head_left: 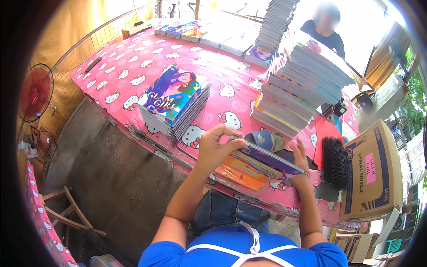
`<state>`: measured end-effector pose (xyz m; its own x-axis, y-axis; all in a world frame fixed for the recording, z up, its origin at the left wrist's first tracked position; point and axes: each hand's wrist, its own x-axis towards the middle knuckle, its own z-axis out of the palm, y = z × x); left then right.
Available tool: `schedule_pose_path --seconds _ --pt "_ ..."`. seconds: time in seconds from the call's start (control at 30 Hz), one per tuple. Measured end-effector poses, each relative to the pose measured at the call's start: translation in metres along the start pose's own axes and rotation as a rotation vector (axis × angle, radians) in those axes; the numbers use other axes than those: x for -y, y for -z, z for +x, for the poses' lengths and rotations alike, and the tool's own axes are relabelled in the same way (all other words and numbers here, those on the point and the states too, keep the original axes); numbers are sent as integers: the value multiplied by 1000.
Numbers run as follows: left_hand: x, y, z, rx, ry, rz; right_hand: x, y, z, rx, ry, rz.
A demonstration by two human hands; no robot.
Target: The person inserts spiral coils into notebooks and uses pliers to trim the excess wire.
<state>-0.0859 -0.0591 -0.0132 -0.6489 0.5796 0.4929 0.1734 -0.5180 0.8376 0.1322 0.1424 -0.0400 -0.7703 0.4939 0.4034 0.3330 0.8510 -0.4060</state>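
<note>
A spiral notebook with a dark purple cover is held edge-up above the near side of the table, its coil along the top. My left hand pinches its left end between thumb and fingers. At the other end, my right hand has its fingers stretched out, with the palm against or very near the notebook's corner; exact contact is unclear. Beneath lies an orange sheet or cover. Just behind the notebook is a blue and tan rounded item, partly hidden.
A stack of spiral notebooks stands left of centre, and taller piles rise at the right. Black coils sit beside a cardboard box. The pink patterned table reaches back toward another person. A fan is far left.
</note>
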Motion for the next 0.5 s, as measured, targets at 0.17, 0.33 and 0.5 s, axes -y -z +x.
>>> schedule_pose_path --seconds 0.17,0.33,0.5 --pt "-94 -18 -6 -304 -692 301 -28 28 -95 111 -233 -304" --pt "-78 -42 -33 124 -597 573 -24 29 -122 113 -371 -273" --pt "-7 -62 -57 151 -327 525 56 46 -86 94 -229 483"
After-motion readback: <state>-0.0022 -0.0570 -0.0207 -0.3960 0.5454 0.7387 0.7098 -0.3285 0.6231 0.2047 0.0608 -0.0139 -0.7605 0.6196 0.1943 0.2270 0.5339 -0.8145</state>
